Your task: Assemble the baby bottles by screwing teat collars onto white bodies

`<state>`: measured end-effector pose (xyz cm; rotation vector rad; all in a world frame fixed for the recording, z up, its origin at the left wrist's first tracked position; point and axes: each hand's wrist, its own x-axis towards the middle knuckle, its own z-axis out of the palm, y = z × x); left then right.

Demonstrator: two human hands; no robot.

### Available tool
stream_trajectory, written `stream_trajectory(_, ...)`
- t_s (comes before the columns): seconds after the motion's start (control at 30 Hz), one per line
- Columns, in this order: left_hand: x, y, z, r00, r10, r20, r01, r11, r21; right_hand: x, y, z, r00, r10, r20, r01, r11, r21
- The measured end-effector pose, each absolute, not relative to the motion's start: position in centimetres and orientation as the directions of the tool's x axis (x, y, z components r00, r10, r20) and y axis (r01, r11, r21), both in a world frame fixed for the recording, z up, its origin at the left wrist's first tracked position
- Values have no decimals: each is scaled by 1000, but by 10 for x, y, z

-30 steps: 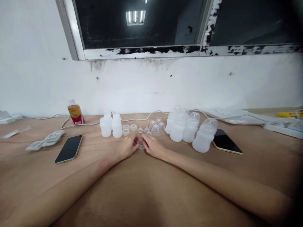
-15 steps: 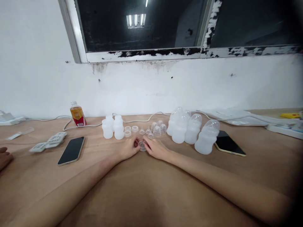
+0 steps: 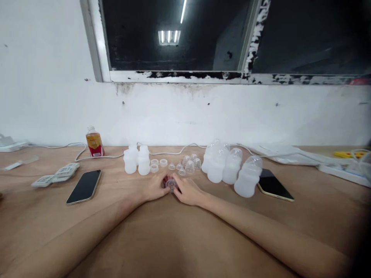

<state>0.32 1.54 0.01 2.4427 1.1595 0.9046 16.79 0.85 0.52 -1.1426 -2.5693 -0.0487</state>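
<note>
Between my fingertips is a translucent round baby bottle collar ring (image 3: 171, 185), with what looks like a nipple in its middle. My left hand (image 3: 156, 187) is curled around its left side, and my right hand (image 3: 185, 189) pinches its right side. Just beyond them lie several loose collar rings (image 3: 154, 168), several clear nipples (image 3: 181, 171) and several clear dome caps (image 3: 189, 167). White open-topped baby bottles (image 3: 144, 161) stand behind my left hand. To the right are several capped baby bottles (image 3: 248, 177).
A phone (image 3: 84, 187) lies at left, near white plastic cases (image 3: 66, 172) and a drink bottle (image 3: 95, 143). Another phone (image 3: 275, 185) lies behind the capped bottles. A white cable (image 3: 185, 146) runs along the wall to a power strip (image 3: 344, 173). A plastic bag (image 3: 284, 153) lies at back right.
The view has tilted up a little, so everything sits lower. Both hands keep hold of the collar ring. Another person's hand at the left edge has almost left the view.
</note>
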Motion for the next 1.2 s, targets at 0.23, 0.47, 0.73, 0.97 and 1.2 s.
stream_trajectory(0.23, 3, 16, -1, 495, 767, 408, 589, -642, 491, 168, 9, 7, -626, 728, 279, 730, 673, -116)
stream_trajectory(0.47, 5, 16, -2, 479, 784, 394, 584, -620, 524, 165, 8, 8, -613, 740, 275, 746, 658, -106)
stream_trajectory(0.73, 3, 20, -2, 473, 799, 372, 550, -597, 584, 165, 8, 7, -618, 733, 283, 722, 672, -163)
stream_trajectory(0.97, 1, 22, -5, 476, 788, 390, 504, -608, 614, 164, 6, 10, -607, 748, 268, 732, 658, -176)
stream_trajectory(1.2, 2, 24, -8, 468, 804, 366, 510, -584, 631, 165, 10, 6, -611, 737, 287, 722, 668, -179)
